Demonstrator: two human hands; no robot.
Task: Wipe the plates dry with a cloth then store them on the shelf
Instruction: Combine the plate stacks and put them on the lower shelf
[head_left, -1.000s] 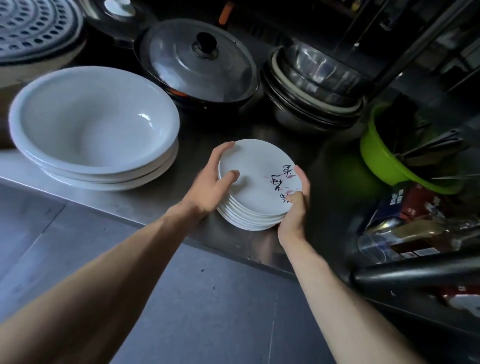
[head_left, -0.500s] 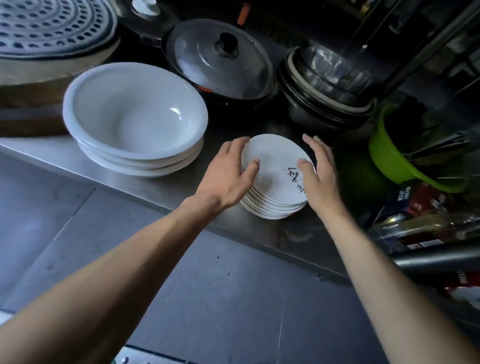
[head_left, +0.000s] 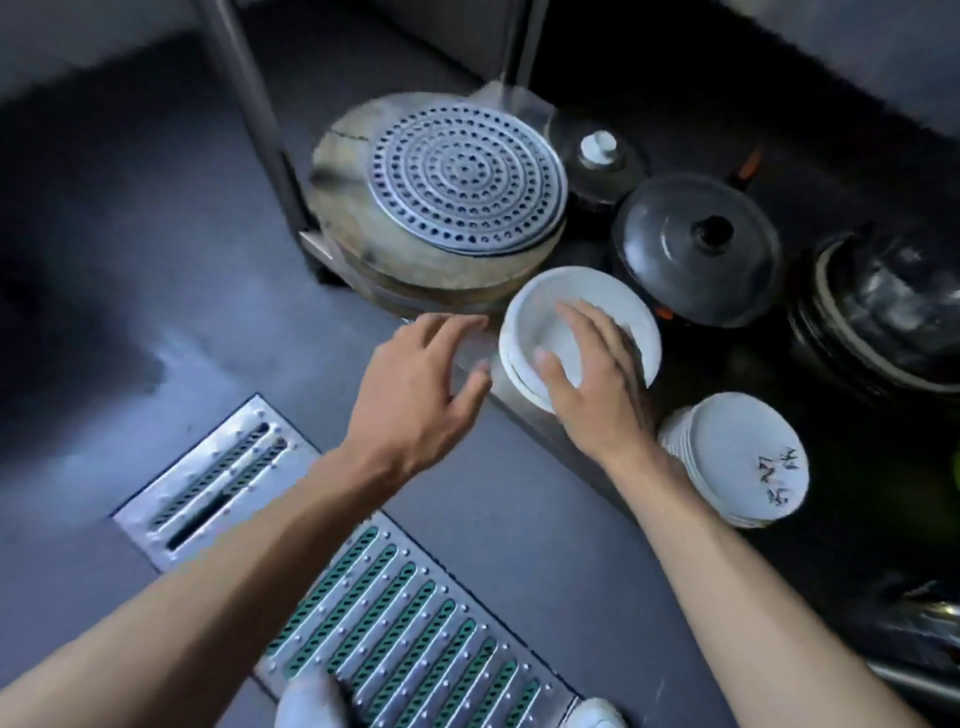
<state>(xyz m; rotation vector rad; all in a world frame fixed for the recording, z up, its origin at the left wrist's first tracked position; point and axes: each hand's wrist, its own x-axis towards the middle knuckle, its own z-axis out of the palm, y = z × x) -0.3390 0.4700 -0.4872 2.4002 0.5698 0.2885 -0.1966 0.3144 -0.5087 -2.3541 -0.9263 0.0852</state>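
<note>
On the low steel shelf (head_left: 558, 449), the stack of small round white plates with dark lettering (head_left: 743, 462) sits squared up at the near edge, and neither hand touches it. It looks parked there, out of the way. We count one stack. The rims are too blurred to number, though there are plainly several.

Just left of it, the right hand (head_left: 592, 384) lies spread over the nested wide white bowls (head_left: 602, 296), fingers straight across the hollow and thumb on the near rim. It's steadying them, we'd judge, not gripping. The left hand (head_left: 421, 384) hovers beside them, open and relaxed, holding nothing. Two or three bowls, we can't tell which.

We see no cloth anywhere. Behind stand one perforated metal steamer disc (head_left: 467, 182) and one black pot with a glass lid (head_left: 696, 249). Two slotted floor drain grates (head_left: 415, 623) lie below.
</note>
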